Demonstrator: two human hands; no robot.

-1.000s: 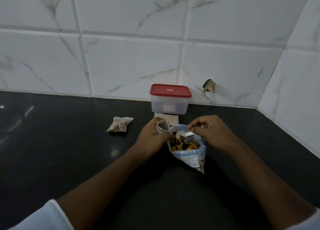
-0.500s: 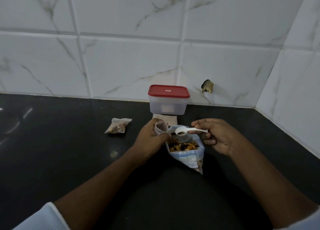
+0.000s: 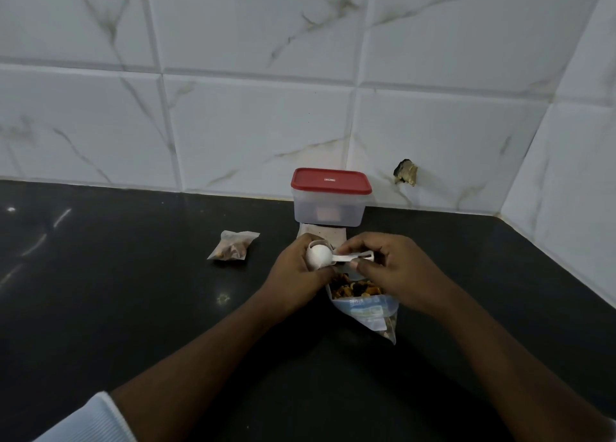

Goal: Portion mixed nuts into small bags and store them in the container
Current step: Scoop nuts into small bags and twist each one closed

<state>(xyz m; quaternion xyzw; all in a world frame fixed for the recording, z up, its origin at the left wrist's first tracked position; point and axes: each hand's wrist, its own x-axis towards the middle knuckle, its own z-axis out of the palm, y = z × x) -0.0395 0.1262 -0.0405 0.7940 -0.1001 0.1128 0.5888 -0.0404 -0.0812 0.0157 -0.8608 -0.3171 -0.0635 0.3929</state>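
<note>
An open bag of mixed nuts (image 3: 366, 308) stands on the black counter (image 3: 133, 308), nuts showing at its mouth. My left hand (image 3: 293, 271) pinches a small clear bag (image 3: 320, 243) just left of it. My right hand (image 3: 393, 268) grips a white plastic scoop (image 3: 321, 256) by its handle. The scoop is turned over, bowl down, above the small bag's mouth. A filled small bag (image 3: 233, 245) lies on the counter to the left. A clear container with a red lid (image 3: 330, 197) stands closed against the wall.
A small stack of flat empty bags (image 3: 323, 233) lies between the container and my hands. White marble tiles form the back wall and the right wall (image 3: 566, 191), with a chipped hole (image 3: 406, 172) right of the container.
My right hand lifted the scoop out of the nut bag, carried it left over the small bag and turned it over. My left hand stayed in place.
</note>
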